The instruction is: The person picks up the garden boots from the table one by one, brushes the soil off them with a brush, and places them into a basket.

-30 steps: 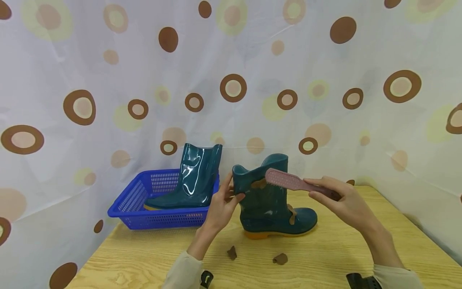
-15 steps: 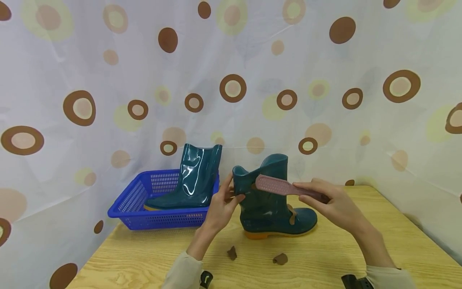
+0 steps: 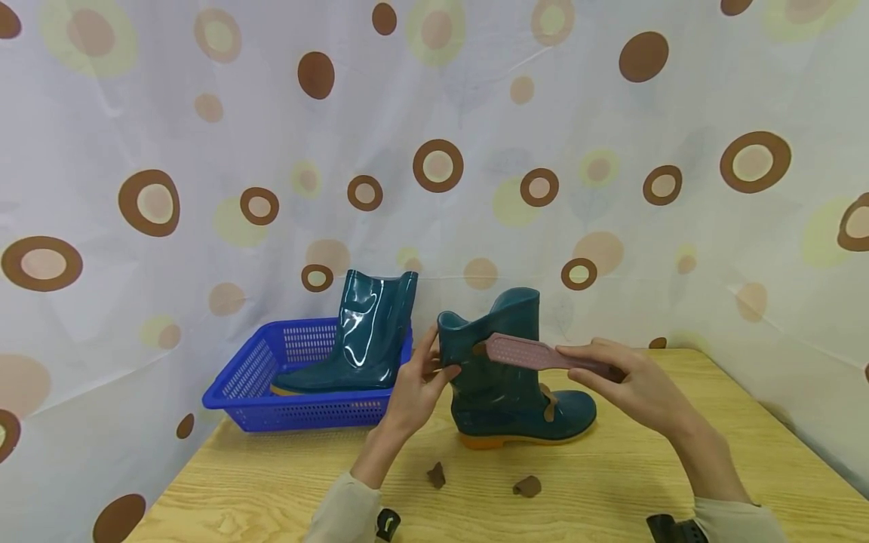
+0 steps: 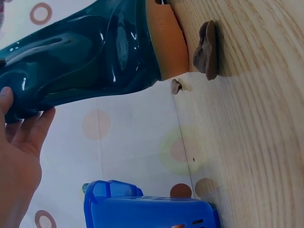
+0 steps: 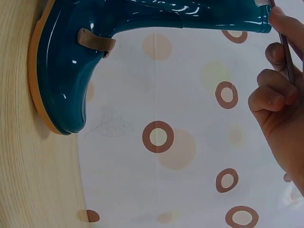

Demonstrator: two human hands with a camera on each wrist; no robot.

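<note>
A dark green rubber boot (image 3: 498, 392) with an orange sole stands upright on the table, toe to the right. My left hand (image 3: 416, 388) grips the back of its shaft near the top, thumb on the near side. In my right hand (image 3: 627, 377) I hold a pink brush (image 3: 519, 352) by its handle, its head against the upper shaft. A brown clay-like patch (image 3: 480, 348) peeks out left of the brush head, which hides the rest. Another brown strip (image 5: 96, 42) clings across the boot's instep.
A second green boot (image 3: 370, 332) stands in a blue plastic basket (image 3: 305, 413) at the left. Two brown lumps (image 3: 437, 475) lie on the wooden table (image 3: 611, 483) near the front. A dotted curtain (image 3: 434, 98) hangs behind.
My right hand brought the brush left and down over the brown patch, then slightly back right. The left hand and the boot have barely moved.
</note>
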